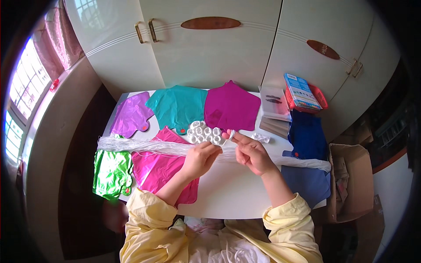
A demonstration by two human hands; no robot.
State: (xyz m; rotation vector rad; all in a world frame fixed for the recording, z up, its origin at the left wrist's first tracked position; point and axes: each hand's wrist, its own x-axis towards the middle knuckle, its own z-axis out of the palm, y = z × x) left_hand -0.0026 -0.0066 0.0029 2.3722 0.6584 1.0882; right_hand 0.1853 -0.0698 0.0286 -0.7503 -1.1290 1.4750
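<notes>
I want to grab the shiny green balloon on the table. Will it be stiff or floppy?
Probably floppy: the green foil balloon lies flat and crinkled, with no air in it, and its edge droops over the table. It looks thin, so likely very light. Its glossy skin may feel slippery. Both the left hand and right hand are busy with white ribbon.

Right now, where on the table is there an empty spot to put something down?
The biggest bare patch of the white table is at the near edge, between the pink balloon and the dark blue balloon, below the left hand and right hand. The far side is crowded with foil balloons, white rings and the string bundle.
</notes>
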